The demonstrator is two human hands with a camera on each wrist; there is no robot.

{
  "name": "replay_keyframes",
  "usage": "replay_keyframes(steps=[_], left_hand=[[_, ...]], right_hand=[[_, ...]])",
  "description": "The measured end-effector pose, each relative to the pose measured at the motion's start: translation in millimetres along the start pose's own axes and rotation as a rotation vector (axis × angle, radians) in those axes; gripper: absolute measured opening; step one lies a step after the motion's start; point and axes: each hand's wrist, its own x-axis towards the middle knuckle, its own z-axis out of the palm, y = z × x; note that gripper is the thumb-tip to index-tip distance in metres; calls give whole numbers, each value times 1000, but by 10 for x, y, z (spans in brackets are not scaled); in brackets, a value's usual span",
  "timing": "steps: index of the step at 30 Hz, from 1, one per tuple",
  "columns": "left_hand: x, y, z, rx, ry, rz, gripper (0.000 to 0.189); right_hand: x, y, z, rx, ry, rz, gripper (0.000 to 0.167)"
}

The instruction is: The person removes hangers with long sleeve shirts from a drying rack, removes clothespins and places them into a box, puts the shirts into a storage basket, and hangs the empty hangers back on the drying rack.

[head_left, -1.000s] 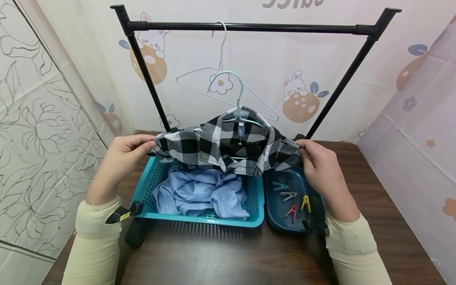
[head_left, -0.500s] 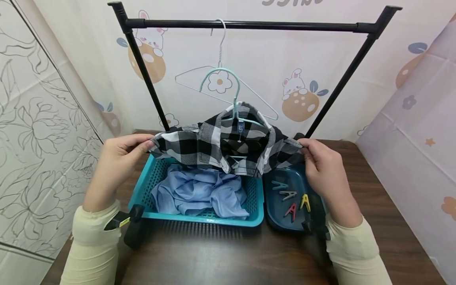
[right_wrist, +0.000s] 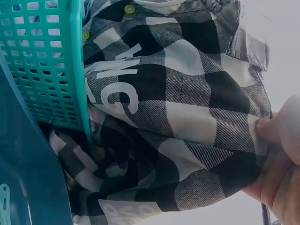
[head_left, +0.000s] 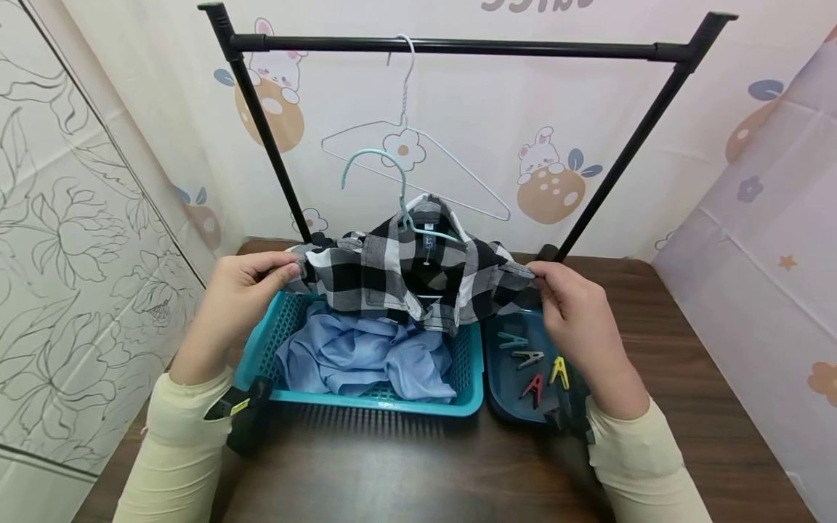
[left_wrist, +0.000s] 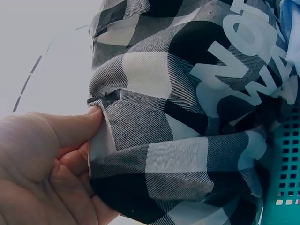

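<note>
A black, white and grey checked shirt [head_left: 366,272] stretches between both hands, behind and partly over the teal basket. My left hand [head_left: 245,294] pinches its left end between thumb and fingers; the left wrist view shows the thumb on the cloth [left_wrist: 136,122]. At the other end, my right hand [head_left: 582,312] pinches the shirt the same way, seen also in the right wrist view beside the checked cloth [right_wrist: 187,117]. A mint-green hanger [head_left: 404,185] sits inside the collar, its hook up and pointing left. White letters show on the shirt in both wrist views.
A black rail [head_left: 523,49] spans the back, with a white wire hanger [head_left: 451,156] on it. The teal basket [head_left: 366,403] holds crumpled blue cloth [head_left: 373,356]. Beside it, a dark blue tray [head_left: 506,392] carries several clothespins [head_left: 532,388]. Wooden tabletop [head_left: 405,472] lies in front.
The mint-green hanger has tipped left and dropped lower, its hook swinging left. Both hands have come slightly closer together, and the shirt has shifted a little left and down at the collar.
</note>
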Motion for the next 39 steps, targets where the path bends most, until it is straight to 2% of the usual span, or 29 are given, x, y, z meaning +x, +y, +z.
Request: replay_keyframes(steps=[8, 16, 31, 39], left_hand=[[-6, 54, 69, -26, 5, -57, 19], [-9, 77, 122, 46, -4, -10, 18], [-39, 82, 301, 27, 30, 41, 14], [-64, 116, 373, -11, 20, 77, 15]], right_hand=[[-15, -21, 64, 1, -24, -17, 28], [-30, -41, 83, -4, -40, -9, 31], [-31, -75, 122, -25, -35, -45, 32], [-36, -77, 148, -36, -33, -58, 31]])
